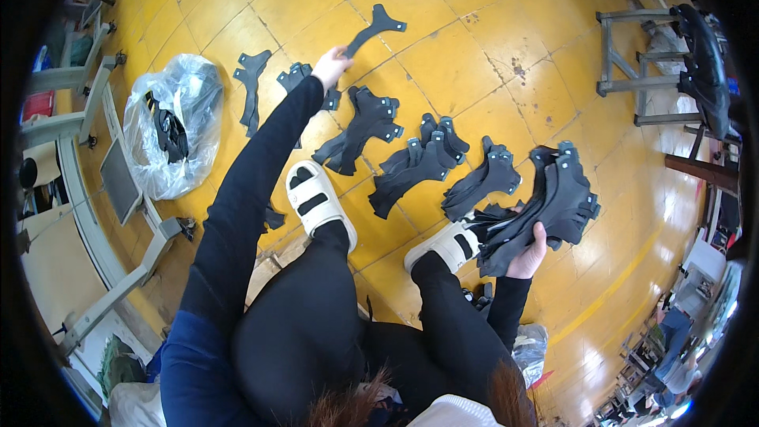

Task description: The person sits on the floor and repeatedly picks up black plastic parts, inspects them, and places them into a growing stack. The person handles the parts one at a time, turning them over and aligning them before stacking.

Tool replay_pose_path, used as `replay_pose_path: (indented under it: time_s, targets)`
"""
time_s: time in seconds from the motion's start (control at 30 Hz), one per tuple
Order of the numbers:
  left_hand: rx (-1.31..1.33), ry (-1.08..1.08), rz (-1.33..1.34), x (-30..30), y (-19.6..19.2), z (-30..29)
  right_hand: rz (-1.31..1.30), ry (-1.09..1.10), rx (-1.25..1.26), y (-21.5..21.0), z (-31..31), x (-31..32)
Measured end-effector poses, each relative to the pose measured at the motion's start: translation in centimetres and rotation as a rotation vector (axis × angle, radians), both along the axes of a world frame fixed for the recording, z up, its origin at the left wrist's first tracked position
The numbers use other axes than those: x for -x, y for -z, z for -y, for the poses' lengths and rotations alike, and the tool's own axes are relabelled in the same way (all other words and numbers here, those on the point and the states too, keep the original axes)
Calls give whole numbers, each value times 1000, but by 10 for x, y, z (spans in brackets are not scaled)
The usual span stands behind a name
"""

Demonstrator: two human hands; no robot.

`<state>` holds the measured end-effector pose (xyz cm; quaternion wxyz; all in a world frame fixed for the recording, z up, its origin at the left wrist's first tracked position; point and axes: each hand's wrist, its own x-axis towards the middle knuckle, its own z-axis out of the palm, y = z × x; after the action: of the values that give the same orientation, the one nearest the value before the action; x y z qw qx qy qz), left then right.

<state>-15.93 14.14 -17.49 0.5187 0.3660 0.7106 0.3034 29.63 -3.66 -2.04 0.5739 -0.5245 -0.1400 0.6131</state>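
The left hand (330, 67) is pinching a flat black cut piece (373, 29), its long axis slanting up-right; the right hand (528, 257) is gripping a black stack (545, 209). A clear bag (175, 122) is holding more pieces.

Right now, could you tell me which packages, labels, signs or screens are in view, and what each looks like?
Clear plastic bag: on the yellow floor at the left, crumpled, holding black pieces.
Second crumpled clear bag: on the floor by the right elbow.
No labels, signs or screens can be made out.
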Motion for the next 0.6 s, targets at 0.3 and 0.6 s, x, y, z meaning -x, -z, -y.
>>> replay_pose_path:
  time_s: [0.3,0.6]
  targets:
    - [-318,170,313,-129,-107,92,78,-90,203,-9,0,47]
    - [-833,634,-403,-175,-203,112,-73,-350,163,-18,2,73]
